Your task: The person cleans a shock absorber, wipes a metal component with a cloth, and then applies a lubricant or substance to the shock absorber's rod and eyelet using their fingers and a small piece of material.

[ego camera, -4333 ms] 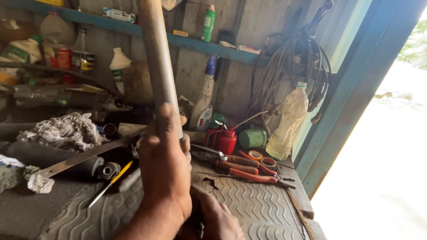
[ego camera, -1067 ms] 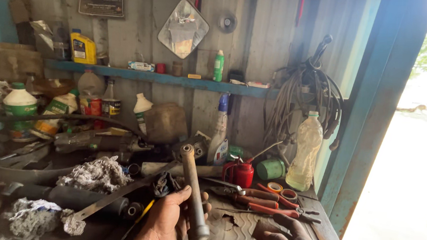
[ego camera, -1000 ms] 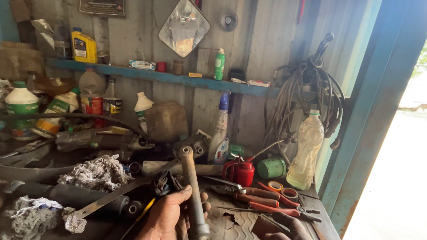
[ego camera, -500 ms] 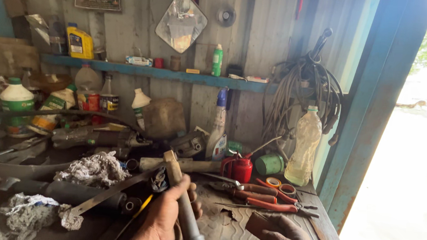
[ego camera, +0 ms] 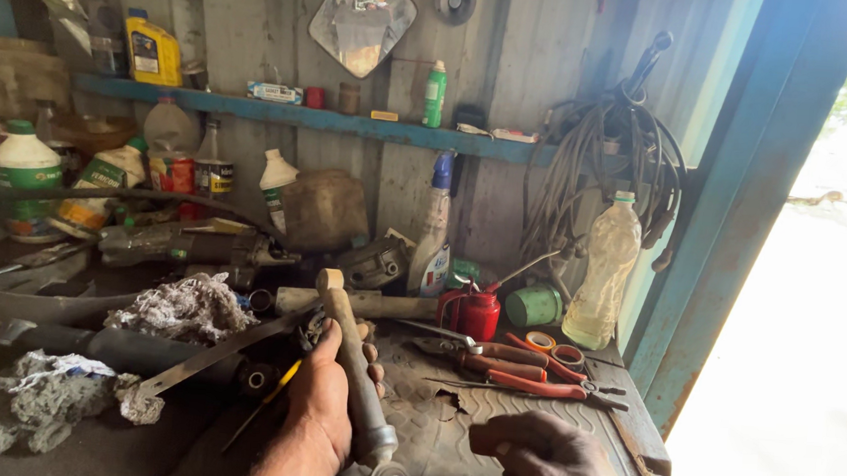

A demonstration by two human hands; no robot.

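**Shock absorber in hand over the cluttered counter**

Cluttered and dim, the workshop counter (ego camera: 528,444) fills the lower half of the frame, with a ribbed rubber mat under the work. At lower centre I see the left hand (ego camera: 325,400) wrapped around a grey shock absorber (ego camera: 358,388), which stands tilted, its narrow rod end up at centre frame and its round mounting eye down near the bottom edge. The part is lifted off the mat, held by that one hand only. The right hand (ego camera: 552,466) rests curled on the mat at lower right, apart from the part; I cannot tell whether it grips anything. As far as I can judge, the piece is picked up and being looked over; no tool is on it yet.

Just right of it lie red-handled pliers (ego camera: 519,369), a red oil can (ego camera: 478,313) and a green tin (ego camera: 534,305). A clear plastic bottle (ego camera: 604,281) stands further right. Left of centre sits a wad of rags (ego camera: 180,308), with a flat metal bar (ego camera: 217,353) beside it. Across the upper frame runs a blue shelf (ego camera: 352,122) of bottles.
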